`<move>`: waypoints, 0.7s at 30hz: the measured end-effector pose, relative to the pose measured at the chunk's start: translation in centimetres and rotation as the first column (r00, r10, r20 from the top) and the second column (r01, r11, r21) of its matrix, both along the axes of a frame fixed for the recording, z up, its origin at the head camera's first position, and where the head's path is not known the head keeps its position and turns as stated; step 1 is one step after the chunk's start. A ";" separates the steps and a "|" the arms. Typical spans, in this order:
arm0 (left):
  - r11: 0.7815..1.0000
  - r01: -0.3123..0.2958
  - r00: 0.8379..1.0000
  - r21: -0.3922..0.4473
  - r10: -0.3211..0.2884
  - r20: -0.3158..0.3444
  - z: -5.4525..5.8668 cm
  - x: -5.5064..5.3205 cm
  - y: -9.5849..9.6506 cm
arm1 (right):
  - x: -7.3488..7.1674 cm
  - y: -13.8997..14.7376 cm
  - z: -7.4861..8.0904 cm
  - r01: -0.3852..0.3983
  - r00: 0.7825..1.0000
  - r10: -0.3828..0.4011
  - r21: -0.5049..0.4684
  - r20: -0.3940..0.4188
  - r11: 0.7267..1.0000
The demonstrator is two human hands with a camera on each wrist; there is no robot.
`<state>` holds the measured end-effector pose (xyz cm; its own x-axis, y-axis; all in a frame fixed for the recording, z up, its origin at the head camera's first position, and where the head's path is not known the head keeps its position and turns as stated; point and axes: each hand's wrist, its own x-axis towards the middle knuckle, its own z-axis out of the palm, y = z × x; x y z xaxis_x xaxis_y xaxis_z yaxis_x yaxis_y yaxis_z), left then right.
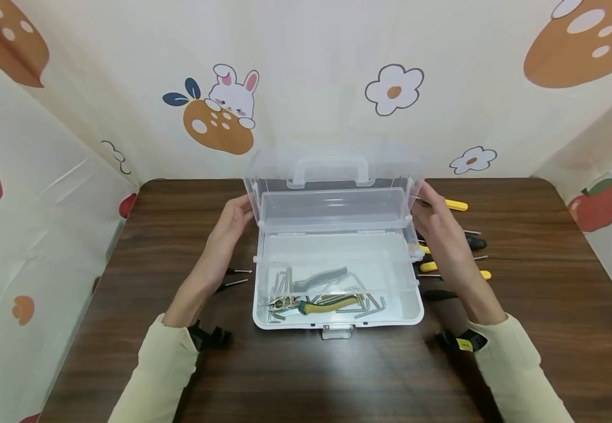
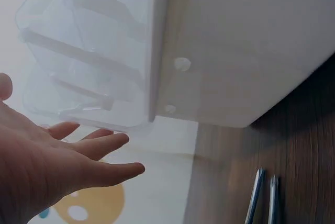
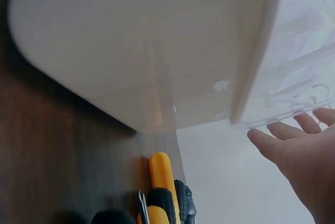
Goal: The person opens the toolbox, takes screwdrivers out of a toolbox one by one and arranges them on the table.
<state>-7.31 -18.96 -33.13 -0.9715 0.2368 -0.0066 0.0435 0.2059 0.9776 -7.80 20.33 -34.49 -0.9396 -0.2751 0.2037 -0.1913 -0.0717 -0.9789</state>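
A white-based toolbox (image 1: 290, 325) stands on the table with its clear lid (image 1: 332, 167) raised and a clear inner tray (image 1: 332, 208) tilted up. Inside lie pliers (image 1: 332, 304) with yellow-green handles and several hex keys (image 1: 374, 311), partly seen through clear plastic. At the lid's left side is my left hand (image 1: 218, 247), its fingers extended by the lid edge in the left wrist view. My right hand (image 1: 445, 247) is on the opposite side, fingertips at the lid's edge in the right wrist view. Some fingertips are hidden behind the lid in the head view.
Several screwdrivers with yellow or black handles (image 1: 456, 205) lie right of the toolbox, partly under my right forearm. Two thin metal shafts (image 2: 255, 195) lie on the left. A patterned curtain (image 1: 311, 88) hangs behind the wooden table (image 1: 337, 376).
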 end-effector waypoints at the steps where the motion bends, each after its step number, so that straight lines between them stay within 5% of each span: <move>1: 1.000 -0.008 1.000 -0.015 0.008 -0.003 0.1 0.4 -0.1 | 0.4 0.1 0.0 0.001 1.000 -0.001 0.011 -0.010 1.000; 12: 1.000 -0.002 1.000 0.006 0.002 0.022 0.9 6.0 -0.2 | 6.0 1.4 -0.7 -0.015 0.993 0.018 0.026 -0.117 1.000; 21: 0.987 0.015 0.991 0.159 -0.036 0.128 -0.6 9.2 0.8 | 9.1 1.6 -1.6 -0.070 0.997 0.070 -0.003 -0.037 0.998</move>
